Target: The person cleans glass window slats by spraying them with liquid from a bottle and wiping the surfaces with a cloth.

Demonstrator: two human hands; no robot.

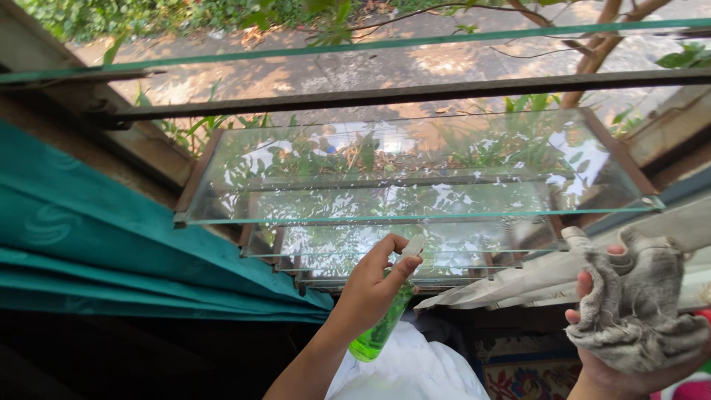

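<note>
Glass louvre window [415, 170] with tilted panes, teal curtain [111, 244] bunched at left. Left hand [374, 285] grasps a green spray bottle [381, 330] just below the panes; right hand [629, 355] clutches a grey rag [641, 311].

A glass louvre pane [415, 170] sits tilted in its wooden window frame [192, 174].

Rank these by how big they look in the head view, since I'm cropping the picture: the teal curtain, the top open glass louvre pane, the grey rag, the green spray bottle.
1. Teal curtain
2. Top open glass louvre pane
3. Crumpled grey rag, in the right hand
4. Green spray bottle, partly hidden by the left hand

The rag is nearer the camera, so it looks larger.
</note>
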